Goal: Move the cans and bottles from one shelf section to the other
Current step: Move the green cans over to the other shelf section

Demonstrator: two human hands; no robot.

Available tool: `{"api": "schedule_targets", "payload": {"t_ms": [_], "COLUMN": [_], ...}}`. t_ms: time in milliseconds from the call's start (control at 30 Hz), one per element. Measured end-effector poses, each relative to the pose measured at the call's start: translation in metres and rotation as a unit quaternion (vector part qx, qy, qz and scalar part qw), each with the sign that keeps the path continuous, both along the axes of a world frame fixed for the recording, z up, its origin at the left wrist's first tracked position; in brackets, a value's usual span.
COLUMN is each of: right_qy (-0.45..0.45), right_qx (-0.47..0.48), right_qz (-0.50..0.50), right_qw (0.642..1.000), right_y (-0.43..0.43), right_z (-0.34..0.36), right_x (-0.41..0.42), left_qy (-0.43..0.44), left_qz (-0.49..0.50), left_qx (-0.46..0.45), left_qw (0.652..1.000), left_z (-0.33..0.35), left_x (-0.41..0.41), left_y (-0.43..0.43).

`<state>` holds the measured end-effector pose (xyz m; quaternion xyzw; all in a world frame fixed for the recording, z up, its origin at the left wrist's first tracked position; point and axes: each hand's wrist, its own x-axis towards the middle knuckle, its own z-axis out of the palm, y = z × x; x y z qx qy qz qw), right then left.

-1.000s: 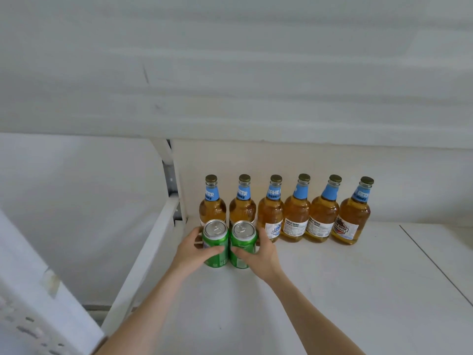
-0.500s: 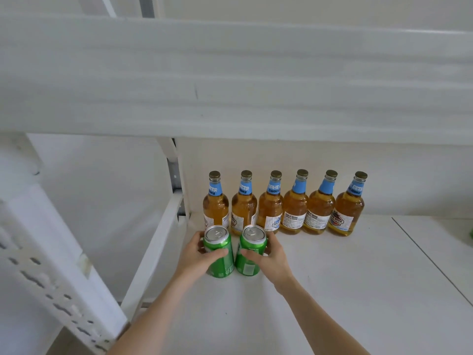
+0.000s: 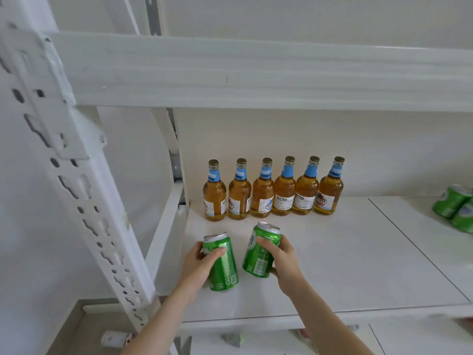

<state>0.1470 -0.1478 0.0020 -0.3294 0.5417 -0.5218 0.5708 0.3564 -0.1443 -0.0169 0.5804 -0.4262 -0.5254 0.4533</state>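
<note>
"Where are my arms?"

"Both bare forearms reach forward over the front edge of the shelf (image 3: 332,278), near its left end, and converge slightly."

"Left side?"

"My left hand (image 3: 201,263) is curled round a green can (image 3: 225,267), with the thumb across its front."

"And the right?"

"My right hand (image 3: 282,262) grips the other can (image 3: 258,254) from its right side, thumb on the front, fingers behind. The two hands are apart, not touching."
</note>
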Motion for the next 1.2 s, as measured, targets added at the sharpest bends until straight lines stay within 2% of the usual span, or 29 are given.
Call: {"api": "schedule_targets", "payload": {"t_ms": [500, 1200], "right_qy": [-0.007, 0.032], "right_qx": [0.007, -0.002], "right_qz": [-0.063, -0.038], "right_qw": [0.998, 0.999], "right_y": [0.081, 0.132], "right_z": [0.008, 0.014], "right_x": [-0.051, -0.231], "left_qy": [0.064, 0.052], "left_qz": [-0.01, 0.008], "left_qx": [0.021, 0.019], "left_qw": [0.998, 0.998], "left_z": [0.019, 0.024], "left_x": [-0.047, -0.233], "left_y": [0.06, 0.131]}}
